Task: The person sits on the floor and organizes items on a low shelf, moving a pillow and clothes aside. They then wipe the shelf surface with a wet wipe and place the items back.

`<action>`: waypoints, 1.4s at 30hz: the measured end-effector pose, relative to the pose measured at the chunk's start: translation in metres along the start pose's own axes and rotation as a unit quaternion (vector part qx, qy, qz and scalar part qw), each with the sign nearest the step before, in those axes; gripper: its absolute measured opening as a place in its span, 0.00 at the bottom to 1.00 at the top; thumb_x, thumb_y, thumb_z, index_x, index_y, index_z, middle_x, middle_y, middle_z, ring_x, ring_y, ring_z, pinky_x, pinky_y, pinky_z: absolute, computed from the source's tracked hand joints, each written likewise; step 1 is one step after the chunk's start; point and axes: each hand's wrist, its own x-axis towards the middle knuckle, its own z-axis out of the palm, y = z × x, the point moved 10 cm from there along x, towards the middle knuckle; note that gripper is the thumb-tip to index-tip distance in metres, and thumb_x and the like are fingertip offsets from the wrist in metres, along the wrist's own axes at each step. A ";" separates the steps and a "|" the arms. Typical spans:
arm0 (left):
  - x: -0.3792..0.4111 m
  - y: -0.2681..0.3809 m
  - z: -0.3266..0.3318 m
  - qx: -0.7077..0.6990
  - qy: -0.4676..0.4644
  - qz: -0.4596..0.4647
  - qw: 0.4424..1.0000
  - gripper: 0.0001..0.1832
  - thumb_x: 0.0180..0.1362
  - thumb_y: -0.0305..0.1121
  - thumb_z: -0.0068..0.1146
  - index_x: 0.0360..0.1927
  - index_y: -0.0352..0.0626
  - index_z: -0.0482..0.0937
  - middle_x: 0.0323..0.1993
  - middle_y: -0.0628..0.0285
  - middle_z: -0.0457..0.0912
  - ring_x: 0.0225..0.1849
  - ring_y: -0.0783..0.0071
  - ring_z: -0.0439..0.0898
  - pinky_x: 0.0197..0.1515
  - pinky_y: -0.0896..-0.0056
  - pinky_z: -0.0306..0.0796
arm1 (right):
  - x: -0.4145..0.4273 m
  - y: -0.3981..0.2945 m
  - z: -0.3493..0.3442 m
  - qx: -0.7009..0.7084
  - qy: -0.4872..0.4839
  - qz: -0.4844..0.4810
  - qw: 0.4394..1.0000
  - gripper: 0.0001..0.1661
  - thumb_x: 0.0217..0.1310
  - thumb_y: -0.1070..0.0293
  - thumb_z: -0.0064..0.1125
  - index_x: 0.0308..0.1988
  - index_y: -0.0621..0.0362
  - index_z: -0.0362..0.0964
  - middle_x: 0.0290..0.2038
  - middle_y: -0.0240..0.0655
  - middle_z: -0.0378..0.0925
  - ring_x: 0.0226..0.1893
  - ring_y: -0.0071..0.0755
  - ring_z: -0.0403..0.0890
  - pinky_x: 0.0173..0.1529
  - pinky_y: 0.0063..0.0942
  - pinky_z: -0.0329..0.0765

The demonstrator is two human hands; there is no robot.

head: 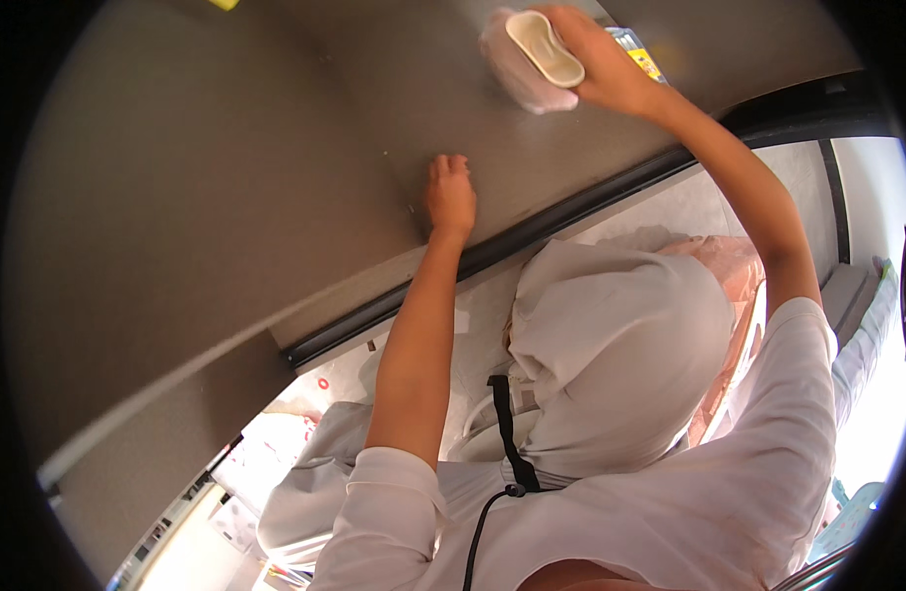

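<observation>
Near the top of the head view, my right hand (pixel 608 63) grips a cleaning tool (pixel 545 48) with a cream, hollow, waisted top. A blurred pale pink, soft-looking part of it spreads beneath, over a dark grey-brown panel (pixel 335 199). Whether that part touches the panel cannot be told. Lower and to the left, my left hand (pixel 451 196) rests on the same panel near its edge, fingers curled together, with nothing visible in it. Behind my right wrist is a clear container (pixel 638 53) with a yellow label, partly hidden.
A black trim strip (pixel 571 209) runs along the panel's near edge. Below it are my legs in light trousers (pixel 623 347) and pinkish sheet material (pixel 722 258). A black cable (pixel 482 532) hangs over my shirt. A yellow thing (pixel 224 4) shows at the top left.
</observation>
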 end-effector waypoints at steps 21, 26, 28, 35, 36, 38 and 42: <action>-0.310 -0.140 -0.086 -0.197 0.087 -0.303 0.928 0.24 0.62 0.46 0.51 0.55 0.40 0.71 0.49 0.49 0.76 0.46 0.55 0.77 0.47 0.60 0.71 | -0.049 -0.316 0.130 0.152 -0.297 -0.145 0.932 0.38 0.45 0.67 0.65 0.55 0.57 0.55 0.47 0.49 0.69 0.51 0.53 0.71 0.52 0.40 0.70; -0.291 -0.134 -0.112 -0.296 0.142 -0.298 0.896 0.24 0.62 0.47 0.50 0.55 0.39 0.72 0.50 0.47 0.76 0.42 0.55 0.78 0.46 0.59 0.71 | 0.022 -0.338 0.164 0.052 -0.170 -0.166 0.970 0.37 0.44 0.70 0.64 0.55 0.56 0.56 0.43 0.49 0.70 0.47 0.53 0.73 0.49 0.41 0.72; -0.291 -0.139 -0.122 -0.310 0.156 -0.298 0.889 0.23 0.62 0.46 0.50 0.54 0.40 0.73 0.47 0.48 0.77 0.40 0.55 0.79 0.45 0.59 0.71 | 0.059 -0.356 0.173 -0.047 -0.145 -0.168 0.974 0.38 0.44 0.72 0.63 0.56 0.55 0.56 0.45 0.47 0.69 0.48 0.51 0.72 0.50 0.40 0.72; -0.258 -0.183 -0.194 -0.223 0.124 -0.249 0.934 0.17 0.61 0.42 0.52 0.48 0.42 0.76 0.40 0.52 0.82 0.43 0.62 0.82 0.44 0.65 0.74 | 0.165 -0.375 0.185 -0.320 0.058 -0.369 0.871 0.25 0.52 0.70 0.52 0.53 0.50 0.65 0.49 0.28 0.71 0.51 0.33 0.71 0.54 0.33 0.68; -0.252 -0.189 -0.211 -0.216 0.083 -0.237 0.944 0.17 0.61 0.42 0.52 0.48 0.43 0.77 0.40 0.52 0.82 0.43 0.61 0.82 0.44 0.65 0.74 | 0.172 -0.367 0.193 -0.336 0.060 -0.352 0.872 0.23 0.52 0.72 0.51 0.51 0.49 0.67 0.49 0.30 0.70 0.52 0.33 0.71 0.53 0.34 0.70; -0.262 -0.197 -0.248 -0.109 -0.026 -0.167 0.979 0.18 0.61 0.43 0.51 0.49 0.43 0.76 0.39 0.52 0.82 0.42 0.60 0.82 0.44 0.64 0.74 | 0.162 -0.378 0.243 -0.332 -0.058 -0.332 0.881 0.24 0.53 0.72 0.50 0.52 0.50 0.67 0.49 0.32 0.70 0.53 0.37 0.71 0.52 0.39 0.72; -0.317 -0.203 -0.304 -0.014 -0.317 -0.166 0.934 0.23 0.62 0.46 0.48 0.55 0.44 0.71 0.39 0.52 0.83 0.42 0.56 0.81 0.49 0.61 0.72 | 0.072 -0.407 0.330 -0.245 -0.228 -0.408 0.849 0.29 0.47 0.74 0.55 0.54 0.57 0.66 0.53 0.41 0.68 0.54 0.45 0.70 0.50 0.40 0.75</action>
